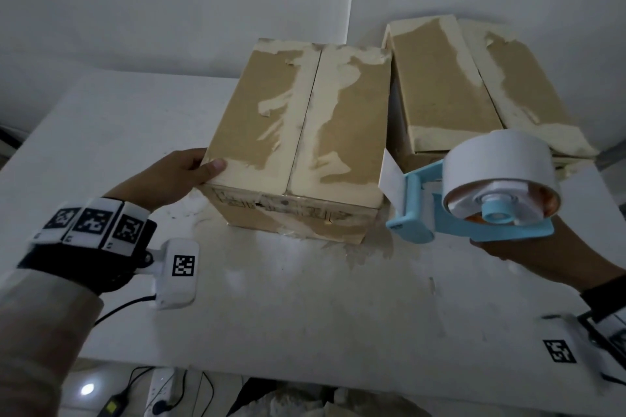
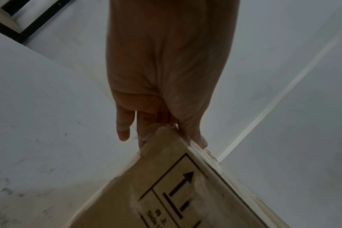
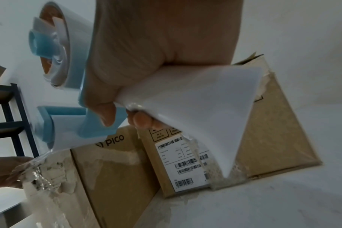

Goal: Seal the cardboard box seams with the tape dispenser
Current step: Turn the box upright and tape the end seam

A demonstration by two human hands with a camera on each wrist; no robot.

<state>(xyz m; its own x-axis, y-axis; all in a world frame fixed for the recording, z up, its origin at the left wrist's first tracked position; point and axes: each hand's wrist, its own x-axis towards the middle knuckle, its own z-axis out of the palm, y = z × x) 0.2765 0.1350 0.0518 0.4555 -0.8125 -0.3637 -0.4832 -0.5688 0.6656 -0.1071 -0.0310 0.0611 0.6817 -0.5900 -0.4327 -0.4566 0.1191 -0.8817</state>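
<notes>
The left hand grasps the near left top corner of the cardboard box, thumb on top; the right hand grips the blue tape dispenser, held just right of that box; a second box stands behind the dispenser; all on a white table.

Brown cardboard box upright on white bench, top flaps closed, centre seam untaped, pale torn patches (old tape residue) along seam and edges, orientation arrows printed on a side. Tape dispenser, light blue frame with white roll, held off the bench just right of box, loose tape end hanging at roller.
</notes>
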